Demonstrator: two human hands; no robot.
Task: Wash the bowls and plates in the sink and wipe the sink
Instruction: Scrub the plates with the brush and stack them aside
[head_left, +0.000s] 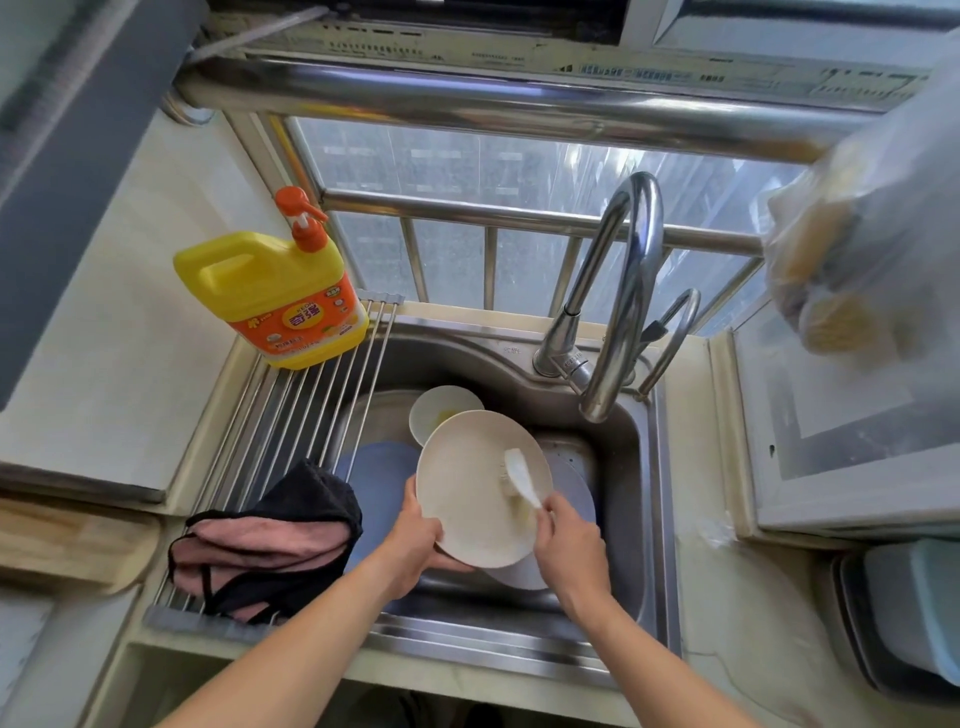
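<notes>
Head view shows us a cream plate (475, 488) held tilted over the basin of the steel sink (631, 467). Our left hand (415, 538) grips its near-left rim, thumb on the upper face and fingers curled beneath. Our right hand (566, 540) is wrapped around the handle of a white dish brush (521, 478), whose head rests against the right part of the plate's face.

Behind the plate, deeper in the basin, sits a white bowl (441, 410) with a yellowish smear inside. Under and around the held plate we see more dishes: a blue plate (374, 462) to the left, a pale grey-blue one (571, 483) showing at the right, and a white dish edge (519, 574) below our right wrist; how they are stacked we cannot tell.

A roll-up wire drying rack (291, 415) spans the left side of the sink. On its near end lies a crumpled pink and black cloth (270, 535); on its far end stands a yellow detergent bottle (275, 296) with an orange pump. The curved chrome faucet (623, 291) rises from the far right rim, its spout ending above the basin's right side, with a smaller tap (675, 332) just beside it. At the upper right hangs a blurred plastic bag (857, 249).
</notes>
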